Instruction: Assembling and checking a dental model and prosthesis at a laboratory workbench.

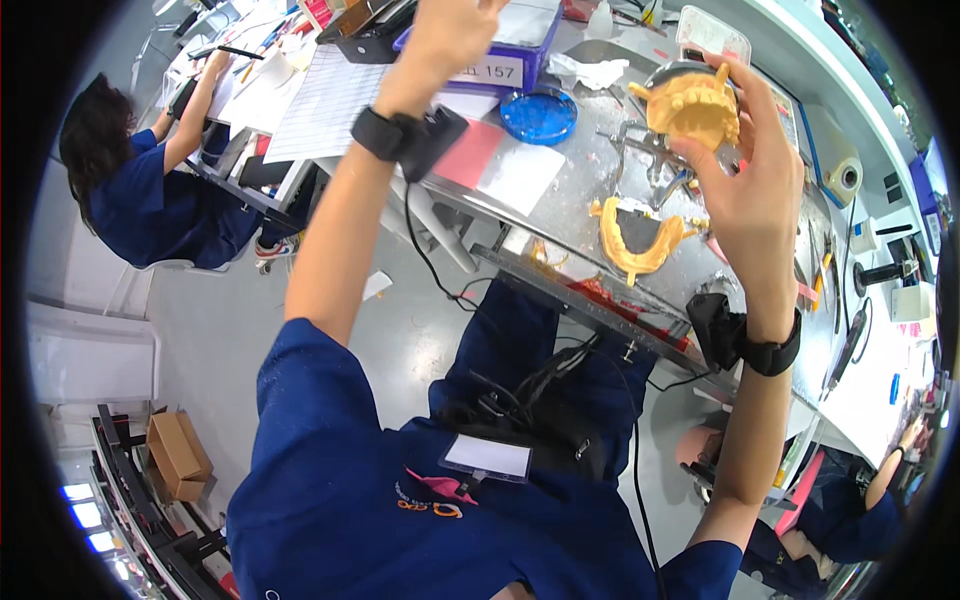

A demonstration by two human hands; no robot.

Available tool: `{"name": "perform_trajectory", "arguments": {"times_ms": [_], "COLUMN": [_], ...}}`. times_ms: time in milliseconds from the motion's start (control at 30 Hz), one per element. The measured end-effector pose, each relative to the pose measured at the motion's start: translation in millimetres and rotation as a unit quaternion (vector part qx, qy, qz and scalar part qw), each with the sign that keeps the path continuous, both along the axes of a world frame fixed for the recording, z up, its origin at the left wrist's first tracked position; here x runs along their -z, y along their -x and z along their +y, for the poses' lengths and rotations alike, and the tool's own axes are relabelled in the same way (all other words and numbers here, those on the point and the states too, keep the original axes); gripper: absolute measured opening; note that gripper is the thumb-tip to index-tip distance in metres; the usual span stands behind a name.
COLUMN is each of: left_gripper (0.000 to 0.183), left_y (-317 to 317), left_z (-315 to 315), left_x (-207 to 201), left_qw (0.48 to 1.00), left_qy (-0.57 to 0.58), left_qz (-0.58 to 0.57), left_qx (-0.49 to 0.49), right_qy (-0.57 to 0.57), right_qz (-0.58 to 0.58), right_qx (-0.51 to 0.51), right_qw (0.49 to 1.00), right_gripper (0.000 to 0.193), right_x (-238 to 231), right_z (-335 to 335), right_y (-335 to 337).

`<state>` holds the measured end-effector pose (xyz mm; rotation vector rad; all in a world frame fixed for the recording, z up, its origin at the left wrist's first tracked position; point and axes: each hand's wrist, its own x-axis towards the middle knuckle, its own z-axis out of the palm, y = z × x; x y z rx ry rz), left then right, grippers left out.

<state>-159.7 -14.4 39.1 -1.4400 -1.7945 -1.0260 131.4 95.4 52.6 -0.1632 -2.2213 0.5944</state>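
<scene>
In my right hand (755, 160) is a yellow dental cast (692, 112), its row of teeth facing me, gripped between thumb and fingers at the bench's right side. Below it a second, horseshoe-shaped yellow cast (645, 240) rests near the bench edge, beside a metal articulator (645, 150). My left hand (452, 40) reaches over a purple-rimmed bin (540, 60) holding paper. Its fingers run out of the top of the view, so whether it holds anything is hidden. Both wrists wear black straps with small black devices.
A blue round dish (539, 115), pink and white paper sheets (520, 175) and a crumpled tissue (588, 71) lie on the metal bench. An open drawer (590, 295) with red and yellow scraps sits above my lap. One person (160, 180) works at left, another (860, 510) at lower right.
</scene>
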Motion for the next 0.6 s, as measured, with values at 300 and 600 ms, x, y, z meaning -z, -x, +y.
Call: {"name": "perform_trajectory", "arguments": {"times_ms": [300,600], "left_gripper": [0.051,0.067], "left_y": [-115,-131], "left_z": [-34,17], "left_x": [-37,-24], "left_qw": [0.906,0.863], "left_qy": [0.201,0.14], "left_qz": [-0.327,-0.116], "left_qx": [0.178,0.471], "right_qy": [-0.045,0.085], "right_qz": [-0.001,-0.064], "right_qx": [0.205,0.181], "right_qw": [0.978,0.978], "right_gripper": [0.076,0.096], "right_x": [12,68], "right_z": [-48,-70], "right_y": [-30,-46]}}
